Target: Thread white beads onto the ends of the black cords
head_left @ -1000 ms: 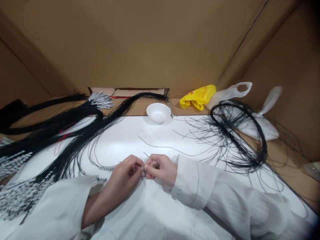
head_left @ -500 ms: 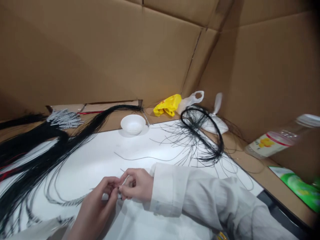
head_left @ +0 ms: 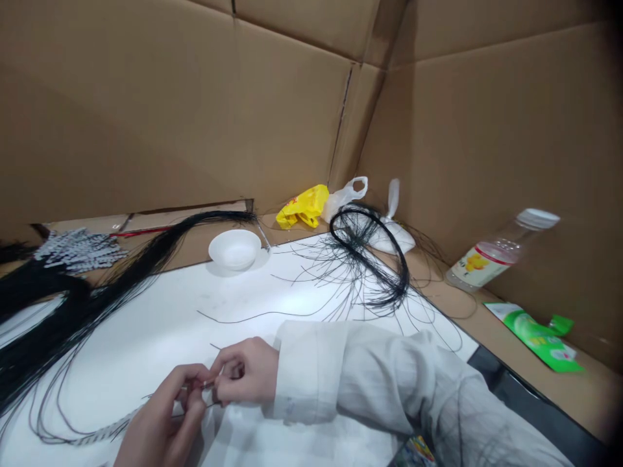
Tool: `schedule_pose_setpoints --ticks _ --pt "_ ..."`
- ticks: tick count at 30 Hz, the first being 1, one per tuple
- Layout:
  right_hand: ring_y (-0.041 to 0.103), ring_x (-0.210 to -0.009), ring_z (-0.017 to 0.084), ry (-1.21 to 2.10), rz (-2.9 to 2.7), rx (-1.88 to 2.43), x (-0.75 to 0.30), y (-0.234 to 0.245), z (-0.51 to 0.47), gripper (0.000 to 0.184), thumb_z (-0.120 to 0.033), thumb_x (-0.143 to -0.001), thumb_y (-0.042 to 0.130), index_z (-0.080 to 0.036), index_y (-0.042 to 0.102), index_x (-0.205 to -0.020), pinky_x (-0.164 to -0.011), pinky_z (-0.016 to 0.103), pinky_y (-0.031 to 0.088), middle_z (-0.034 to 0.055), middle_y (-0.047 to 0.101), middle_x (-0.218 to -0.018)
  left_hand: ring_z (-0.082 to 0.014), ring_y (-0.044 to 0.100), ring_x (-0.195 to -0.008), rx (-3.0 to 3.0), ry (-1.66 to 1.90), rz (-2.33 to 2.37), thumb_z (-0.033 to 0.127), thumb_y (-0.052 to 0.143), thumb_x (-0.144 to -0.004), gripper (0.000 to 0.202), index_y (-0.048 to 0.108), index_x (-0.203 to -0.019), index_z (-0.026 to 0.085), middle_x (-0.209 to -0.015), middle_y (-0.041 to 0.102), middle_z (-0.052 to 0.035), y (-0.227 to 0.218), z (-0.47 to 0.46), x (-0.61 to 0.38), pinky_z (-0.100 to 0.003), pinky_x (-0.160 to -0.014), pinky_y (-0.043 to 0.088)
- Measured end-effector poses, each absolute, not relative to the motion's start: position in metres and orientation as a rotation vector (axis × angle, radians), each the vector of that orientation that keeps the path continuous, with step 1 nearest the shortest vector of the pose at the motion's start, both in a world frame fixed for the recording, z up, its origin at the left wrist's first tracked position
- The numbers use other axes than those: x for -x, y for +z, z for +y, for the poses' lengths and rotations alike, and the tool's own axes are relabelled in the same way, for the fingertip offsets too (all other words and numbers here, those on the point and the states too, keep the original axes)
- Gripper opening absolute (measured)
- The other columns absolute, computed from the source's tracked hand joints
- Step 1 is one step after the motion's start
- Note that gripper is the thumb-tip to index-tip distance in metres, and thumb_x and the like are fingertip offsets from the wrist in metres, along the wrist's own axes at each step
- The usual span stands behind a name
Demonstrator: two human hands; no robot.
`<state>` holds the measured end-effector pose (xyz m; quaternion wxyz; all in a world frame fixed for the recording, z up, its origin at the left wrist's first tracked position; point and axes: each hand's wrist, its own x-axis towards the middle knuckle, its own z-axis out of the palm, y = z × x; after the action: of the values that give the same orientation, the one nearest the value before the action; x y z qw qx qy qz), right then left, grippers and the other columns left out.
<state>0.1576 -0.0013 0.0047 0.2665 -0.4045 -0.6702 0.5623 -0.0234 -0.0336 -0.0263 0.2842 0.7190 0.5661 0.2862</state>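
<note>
My left hand [head_left: 168, 405] is closed, thumb and fingertips pinching a thin dark strand over the white board. Facing it, my right hand [head_left: 250, 371] is also closed in a pinch on the strand, its fingertips almost touching the left ones. Short dark ends poke out near the fingers; the exact point of grip is too small to make out. Left of my left hand, a row of black strands bound with white [head_left: 104, 433] runs out and loops away. A long bundle of black strands [head_left: 131, 275] stretches along the board's left side.
A white bowl [head_left: 235, 250] stands at the board's back edge. Behind are a yellow plastic bag [head_left: 304, 206] and a bundle of white-wrapped pieces [head_left: 80, 250]. To the right lie a coil of black strands [head_left: 403, 266], a bottle [head_left: 487, 259] and a green packet [head_left: 538, 337]. Cardboard walls surround everything.
The view has turned a little right, so everything sits further left in it. Both hands stay together in a pinch; the white bit seen between the fingers is now less visible.
</note>
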Motion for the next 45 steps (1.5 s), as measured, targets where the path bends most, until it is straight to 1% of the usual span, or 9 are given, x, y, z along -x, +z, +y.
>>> schedule_pose_setpoints --ticks 4,10,18,21,24,27,36,40,45 --pt "0.045 -0.049 0.005 1.562 -1.825 1.082 -0.159 0.008 0.000 0.011 -0.021 -0.068 0.058 -0.014 0.062 -0.076 -0.050 0.015 0.036 -0.0039 0.054 -0.055 -0.0165 0.063 -0.067 -1.922 0.807 1.512 0.041 0.048 -0.077 0.023 0.051 -0.090 0.022 -0.079 0.064 -0.0025 -0.022 -0.035 0.020 -0.021 -0.054 0.052" --pt "0.043 -0.048 0.004 1.405 -1.894 1.091 -0.162 0.009 0.003 0.009 -0.021 -0.072 0.060 -0.015 0.063 -0.077 -0.049 0.014 0.034 -0.0033 0.058 -0.060 -0.0139 0.059 -0.055 -1.800 0.892 1.745 0.047 0.047 -0.076 0.027 0.051 -0.089 0.024 -0.073 0.062 -0.0003 -0.013 -0.041 0.020 -0.019 -0.044 0.049" --pt "0.045 -0.044 0.005 1.537 -2.009 0.948 -0.175 0.020 0.019 0.023 -0.034 -0.075 0.062 -0.013 0.062 -0.086 -0.046 0.015 0.034 -0.0038 0.053 -0.050 -0.0169 0.057 -0.071 -1.698 1.038 1.735 0.043 0.047 -0.078 0.023 0.051 -0.089 0.023 -0.084 0.058 -0.0025 0.002 -0.043 0.011 -0.021 -0.050 0.046" --pt "0.043 -0.043 0.005 1.631 -2.038 0.872 -0.180 0.028 0.025 0.023 -0.030 -0.076 0.060 -0.011 0.061 -0.089 -0.044 0.016 0.034 -0.0031 0.054 -0.051 -0.0167 0.054 -0.076 -1.630 1.149 1.711 0.037 0.046 -0.080 0.018 0.049 -0.089 0.022 -0.085 0.056 -0.0024 0.010 -0.046 0.004 -0.021 -0.054 0.044" --pt "0.045 -0.046 0.005 1.584 -2.036 0.853 -0.185 0.028 0.030 0.018 -0.023 -0.079 0.055 -0.010 0.060 -0.089 -0.045 0.015 0.034 -0.0017 0.055 -0.053 -0.0161 0.053 -0.076 -1.625 1.166 1.688 0.032 0.045 -0.082 0.013 0.049 -0.087 0.021 -0.085 0.055 -0.0021 0.013 -0.047 0.002 -0.022 -0.058 0.043" --pt "0.046 -0.047 0.006 1.629 -2.001 0.900 -0.186 0.024 0.030 0.018 -0.025 -0.079 0.054 -0.010 0.058 -0.089 -0.044 0.016 0.036 -0.0005 0.056 -0.056 -0.0160 0.053 -0.075 -1.635 1.129 1.663 0.029 0.043 -0.082 0.011 0.049 -0.086 0.021 -0.084 0.055 -0.0022 0.012 -0.047 0.002 -0.023 -0.058 0.042" --pt "0.046 -0.039 0.004 1.847 -1.834 0.957 -0.184 0.022 0.028 0.029 -0.032 -0.071 0.064 -0.011 0.057 -0.090 -0.038 0.017 0.036 0.0018 0.062 -0.063 -0.0136 0.051 -0.073 -1.615 1.182 1.652 0.024 0.042 -0.083 0.007 0.048 -0.086 0.019 -0.082 0.053 -0.0011 0.015 -0.045 0.002 -0.025 -0.068 0.040" --pt "0.051 -0.044 0.006 1.907 -1.755 0.970 -0.190 0.020 0.033 0.034 -0.030 -0.067 0.066 -0.011 0.057 -0.093 -0.042 0.018 0.040 0.0034 0.064 -0.067 -0.0129 0.051 -0.071 -1.552 1.221 1.657 0.022 0.043 -0.082 0.006 0.048 -0.084 0.019 -0.080 0.052 -0.0002 0.015 -0.044 0.003 -0.024 -0.065 0.040" --pt "0.054 -0.053 0.008 1.647 -1.991 0.956 -0.197 0.023 0.039 0.021 -0.026 -0.072 0.060 -0.010 0.060 -0.087 -0.054 0.022 0.044 0.0035 0.064 -0.065 -0.0147 0.052 -0.078 -1.520 1.259 1.638 0.021 0.044 -0.081 0.004 0.048 -0.083 0.019 -0.081 0.053 -0.0010 0.014 -0.043 0.004 -0.024 -0.067 0.041"
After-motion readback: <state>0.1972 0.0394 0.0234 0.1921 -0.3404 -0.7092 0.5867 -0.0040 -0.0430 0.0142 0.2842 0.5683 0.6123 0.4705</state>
